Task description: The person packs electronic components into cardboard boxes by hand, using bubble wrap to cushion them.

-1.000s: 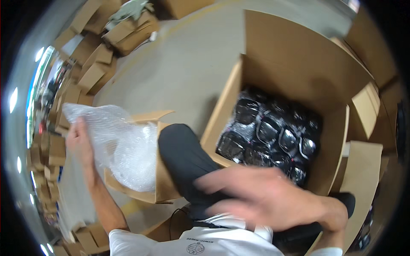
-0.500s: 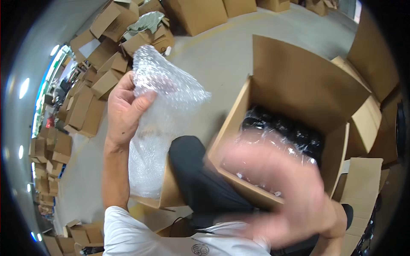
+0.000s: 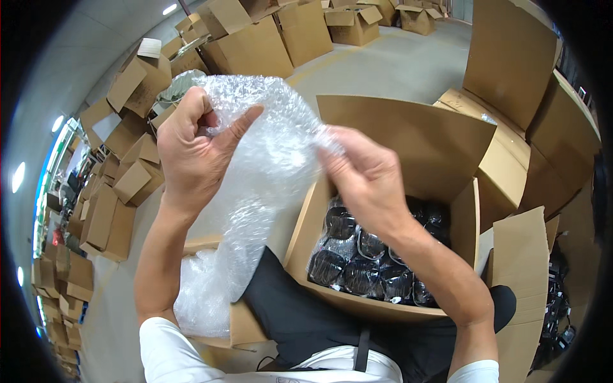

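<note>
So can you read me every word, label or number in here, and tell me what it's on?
No words or numbers are clear enough to read.
White T-shirt: its dark print is cut off by the lower edge.
Cardboard boxes in the background: any marks are too small or blurred.
Bubble wrap in the hands: no writing shows.

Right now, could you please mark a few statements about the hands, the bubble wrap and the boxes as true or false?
1. The left hand and the right hand both hold bubble wrap. True.
2. Black items lie inside the larger cardboard box. True.
3. The larger cardboard box is closed. False: it is open at the top.
4. The smaller cardboard box contains bubble wrap. True.
5. The left sleeve is black. False: it is white.
</note>
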Demonstrator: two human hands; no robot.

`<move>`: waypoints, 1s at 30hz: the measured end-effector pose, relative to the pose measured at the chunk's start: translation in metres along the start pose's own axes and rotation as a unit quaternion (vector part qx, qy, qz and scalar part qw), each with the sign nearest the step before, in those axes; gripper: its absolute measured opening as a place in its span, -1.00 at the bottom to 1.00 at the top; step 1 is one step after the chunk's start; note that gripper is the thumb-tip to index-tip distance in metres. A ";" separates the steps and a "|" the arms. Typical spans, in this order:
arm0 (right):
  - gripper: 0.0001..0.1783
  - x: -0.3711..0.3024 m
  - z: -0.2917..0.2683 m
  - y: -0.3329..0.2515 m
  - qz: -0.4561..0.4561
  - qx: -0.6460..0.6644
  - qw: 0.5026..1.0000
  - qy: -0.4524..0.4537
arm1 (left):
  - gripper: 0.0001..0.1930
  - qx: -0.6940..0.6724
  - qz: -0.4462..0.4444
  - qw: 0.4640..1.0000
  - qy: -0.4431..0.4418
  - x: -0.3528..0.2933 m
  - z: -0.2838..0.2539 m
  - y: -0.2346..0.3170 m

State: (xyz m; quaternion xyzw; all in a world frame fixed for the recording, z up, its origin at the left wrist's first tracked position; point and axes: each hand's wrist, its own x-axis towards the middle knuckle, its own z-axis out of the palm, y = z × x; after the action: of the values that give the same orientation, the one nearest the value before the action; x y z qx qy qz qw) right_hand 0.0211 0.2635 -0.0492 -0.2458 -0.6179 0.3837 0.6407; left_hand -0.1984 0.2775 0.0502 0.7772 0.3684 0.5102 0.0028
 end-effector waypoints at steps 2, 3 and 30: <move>-0.80 0.017 -0.019 -0.018 -0.031 0.012 0.998 0.058 | -0.49 0.084 0.088 0.991 0.053 0.008 0.000 0.006; -0.82 0.024 -0.029 -0.029 -0.026 0.000 0.996 0.087 | -0.58 0.067 -0.010 0.997 0.046 0.008 -0.005 0.005; -0.78 -0.005 -0.224 -0.126 -0.346 -0.706 0.618 0.002 | -0.81 0.155 0.277 0.945 -0.084 0.000 0.086 -0.054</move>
State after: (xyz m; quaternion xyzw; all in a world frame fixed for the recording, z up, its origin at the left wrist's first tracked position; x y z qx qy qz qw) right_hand 0.2642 0.2217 0.0211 -0.3908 -0.7369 -0.4208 0.3565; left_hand -0.1606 0.3485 -0.0120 0.8794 0.2118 0.3602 -0.2280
